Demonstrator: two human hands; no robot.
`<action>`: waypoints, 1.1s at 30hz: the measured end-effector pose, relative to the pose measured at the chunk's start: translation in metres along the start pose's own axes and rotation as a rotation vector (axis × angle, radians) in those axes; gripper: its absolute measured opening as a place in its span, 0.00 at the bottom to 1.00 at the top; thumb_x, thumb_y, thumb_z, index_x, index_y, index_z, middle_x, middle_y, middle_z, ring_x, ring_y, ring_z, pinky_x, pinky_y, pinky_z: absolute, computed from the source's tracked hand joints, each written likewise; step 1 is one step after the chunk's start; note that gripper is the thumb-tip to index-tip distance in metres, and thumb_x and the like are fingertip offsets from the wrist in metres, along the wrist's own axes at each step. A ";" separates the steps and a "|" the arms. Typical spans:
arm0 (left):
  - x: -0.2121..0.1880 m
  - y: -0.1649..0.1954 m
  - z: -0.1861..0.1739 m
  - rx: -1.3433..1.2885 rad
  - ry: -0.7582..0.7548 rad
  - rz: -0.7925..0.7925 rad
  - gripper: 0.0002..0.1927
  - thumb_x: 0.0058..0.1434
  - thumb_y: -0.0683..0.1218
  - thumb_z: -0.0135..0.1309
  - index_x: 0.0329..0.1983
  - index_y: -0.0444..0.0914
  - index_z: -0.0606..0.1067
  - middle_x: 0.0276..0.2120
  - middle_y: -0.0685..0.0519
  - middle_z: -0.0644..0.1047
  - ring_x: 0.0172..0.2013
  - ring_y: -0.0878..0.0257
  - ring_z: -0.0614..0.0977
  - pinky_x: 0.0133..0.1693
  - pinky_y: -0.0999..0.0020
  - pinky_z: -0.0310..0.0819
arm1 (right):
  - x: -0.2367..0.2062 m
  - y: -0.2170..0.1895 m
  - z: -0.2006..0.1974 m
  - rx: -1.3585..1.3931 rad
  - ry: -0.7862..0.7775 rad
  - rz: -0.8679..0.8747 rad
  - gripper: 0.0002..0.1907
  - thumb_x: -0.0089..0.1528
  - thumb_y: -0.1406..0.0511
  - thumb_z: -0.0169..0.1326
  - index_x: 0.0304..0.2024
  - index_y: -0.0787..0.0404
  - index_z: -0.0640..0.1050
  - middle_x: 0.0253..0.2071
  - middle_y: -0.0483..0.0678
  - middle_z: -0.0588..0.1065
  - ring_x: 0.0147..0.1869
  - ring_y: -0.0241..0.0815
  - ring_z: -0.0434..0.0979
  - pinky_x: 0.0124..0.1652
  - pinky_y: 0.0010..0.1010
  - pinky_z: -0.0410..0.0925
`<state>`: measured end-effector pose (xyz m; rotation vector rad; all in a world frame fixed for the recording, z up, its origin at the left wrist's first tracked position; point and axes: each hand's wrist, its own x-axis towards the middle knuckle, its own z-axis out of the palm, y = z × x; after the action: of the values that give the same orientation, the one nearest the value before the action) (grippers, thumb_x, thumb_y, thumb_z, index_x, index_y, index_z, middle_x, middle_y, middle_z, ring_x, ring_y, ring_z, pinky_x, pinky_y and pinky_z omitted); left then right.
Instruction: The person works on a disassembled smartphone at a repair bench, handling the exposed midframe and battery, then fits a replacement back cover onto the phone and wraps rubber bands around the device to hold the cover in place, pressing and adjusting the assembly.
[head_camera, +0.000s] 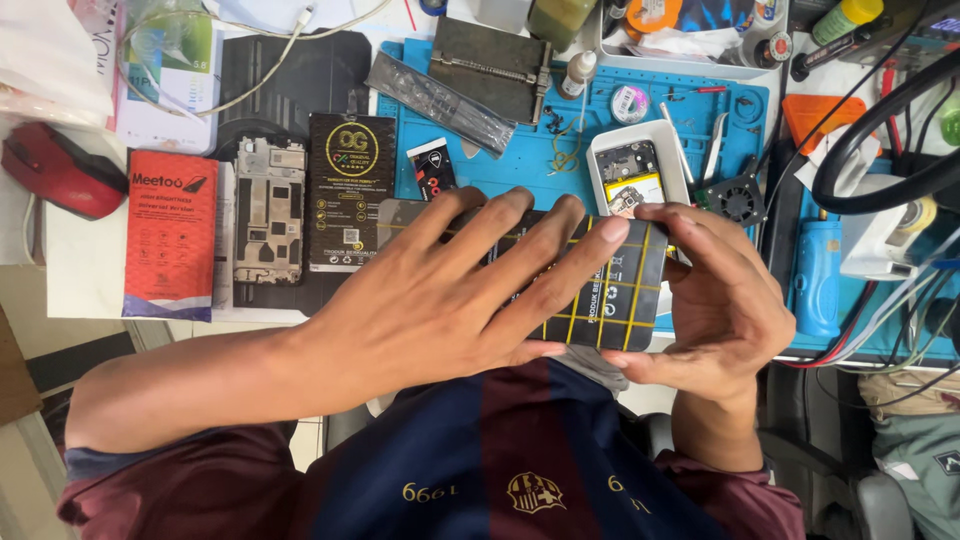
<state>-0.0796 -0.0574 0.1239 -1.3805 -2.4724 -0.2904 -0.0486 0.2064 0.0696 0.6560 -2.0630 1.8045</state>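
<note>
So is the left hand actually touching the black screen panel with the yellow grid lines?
Touching. The head view shows the left hand lying flat across the black panel, fingers spread on its surface.

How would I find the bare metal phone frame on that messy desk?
Start at the big blue work mat and look left, past its edge, to the dark pad. The phone frame lies there between a red packet and a black box with gold print. It alone is silvery-grey metal, full of holes.

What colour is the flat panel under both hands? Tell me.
Black panel with a yellow grid of lines, seen in the head view.
</note>
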 end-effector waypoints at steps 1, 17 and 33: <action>0.000 0.000 0.000 0.010 0.002 0.002 0.50 0.64 0.69 0.58 0.79 0.37 0.56 0.65 0.47 0.71 0.58 0.50 0.72 0.53 0.52 0.70 | -0.002 0.000 0.000 -0.004 0.014 0.006 0.46 0.48 0.58 0.77 0.63 0.69 0.70 0.59 0.60 0.73 0.63 0.50 0.77 0.62 0.37 0.73; 0.008 -0.011 -0.003 -0.191 0.164 0.098 0.41 0.65 0.65 0.63 0.71 0.36 0.67 0.64 0.47 0.70 0.51 0.50 0.76 0.50 0.53 0.74 | -0.008 0.017 -0.001 -0.090 0.094 -0.219 0.47 0.39 0.57 0.80 0.56 0.67 0.74 0.48 0.59 0.76 0.53 0.47 0.80 0.53 0.35 0.76; 0.005 -0.022 -0.012 -0.302 0.257 0.118 0.37 0.59 0.58 0.69 0.63 0.30 0.71 0.59 0.45 0.75 0.51 0.50 0.79 0.46 0.56 0.75 | -0.005 -0.004 0.021 0.096 0.162 -0.095 0.44 0.49 0.56 0.78 0.62 0.65 0.72 0.56 0.58 0.74 0.62 0.49 0.78 0.60 0.41 0.76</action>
<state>-0.0991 -0.0690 0.1359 -1.4889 -2.1921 -0.7879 -0.0413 0.1859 0.0672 0.6019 -1.8203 1.8471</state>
